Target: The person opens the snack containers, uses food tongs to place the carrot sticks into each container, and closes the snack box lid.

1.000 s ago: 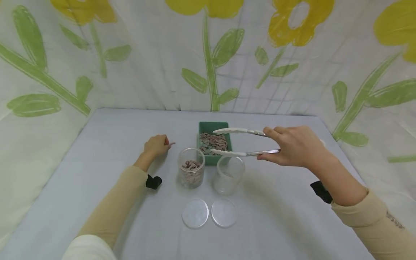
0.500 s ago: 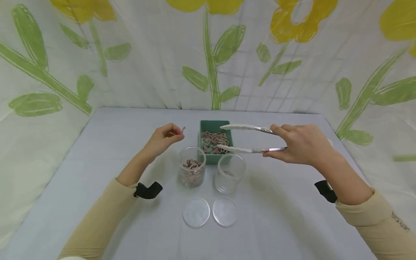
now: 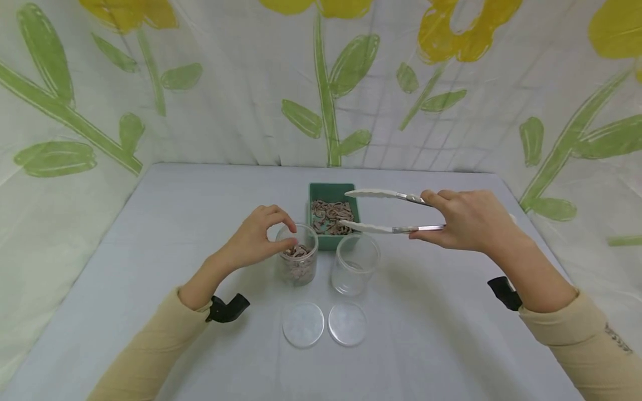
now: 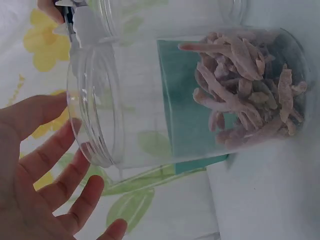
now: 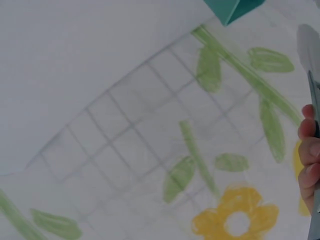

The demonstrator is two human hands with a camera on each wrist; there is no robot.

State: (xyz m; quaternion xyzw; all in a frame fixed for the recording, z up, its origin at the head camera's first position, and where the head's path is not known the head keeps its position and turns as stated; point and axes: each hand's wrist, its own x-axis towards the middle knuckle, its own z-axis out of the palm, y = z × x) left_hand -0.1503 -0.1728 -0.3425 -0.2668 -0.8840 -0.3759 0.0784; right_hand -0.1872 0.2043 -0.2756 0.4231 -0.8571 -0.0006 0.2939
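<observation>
My left hand (image 3: 259, 236) is at the mouth of the left clear jar (image 3: 298, 273), thumb and index finger apart over the rim. The left wrist view shows its fingers (image 4: 62, 155) relaxed beside the rim, with no piece visible in them. Brownish-pink dried strips (image 4: 240, 85) fill the jar's lower part. My right hand (image 3: 466, 220) grips metal tongs (image 3: 418, 228) with white tips, held spread above the green bin (image 3: 333, 241). More of these strips (image 3: 331, 214) lie in the bin. In the right wrist view only the fingertips (image 5: 310, 150) and part of the tongs show.
A second clear jar (image 3: 353, 267) without strips stands right of the filled one. Two clear round lids (image 3: 303, 324) lie side by side in front of the jars. A white curtain (image 3: 225, 122) with painted flowers hangs behind the table (image 3: 200, 345).
My left hand has lifted a small strip off the table, moved right to the left jar, and let it go there. The right hand with the tongs has shifted slightly right.
</observation>
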